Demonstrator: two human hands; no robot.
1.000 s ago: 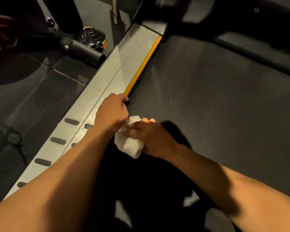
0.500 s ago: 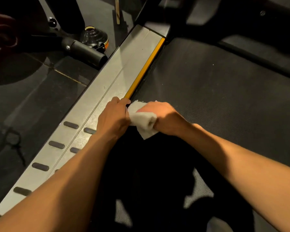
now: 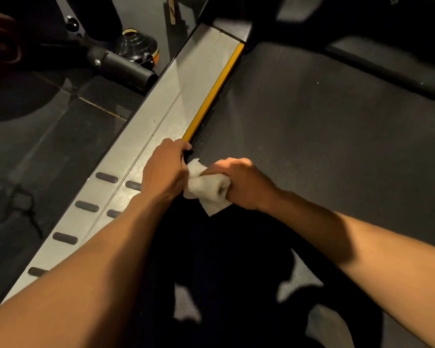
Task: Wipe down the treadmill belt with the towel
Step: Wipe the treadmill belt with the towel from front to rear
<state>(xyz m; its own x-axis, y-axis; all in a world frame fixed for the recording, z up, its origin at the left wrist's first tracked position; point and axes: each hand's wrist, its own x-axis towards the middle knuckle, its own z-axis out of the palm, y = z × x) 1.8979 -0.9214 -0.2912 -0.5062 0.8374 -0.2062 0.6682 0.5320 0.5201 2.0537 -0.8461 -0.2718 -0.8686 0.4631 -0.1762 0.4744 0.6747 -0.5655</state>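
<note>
Our right hand (image 3: pixel 241 183) grips a bunched white cloth towel (image 3: pixel 207 190), fingers curled tightly around it, and holds it down on the dark textured treadmill belt (image 3: pixel 312 136) at the belt's left edge. Our left hand (image 3: pixel 165 169) sits just beside it, touching the towel. Its fingers are hooked over the inner edge of the grey metal side rail (image 3: pixel 161 116), where a yellow strip (image 3: pixel 214 94) ends. Nearer us, black oval pads (image 3: pixel 106 177) dot the rail. A black cylindrical bar (image 3: pixel 126 66) lies on the dark floor (image 3: pixel 48 146) left of the rail.

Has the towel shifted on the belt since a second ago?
Yes. The towel, gripped by the right hand, has gone slightly forward, nearer the yellow strip on the side rail that the left hand grips.
</note>
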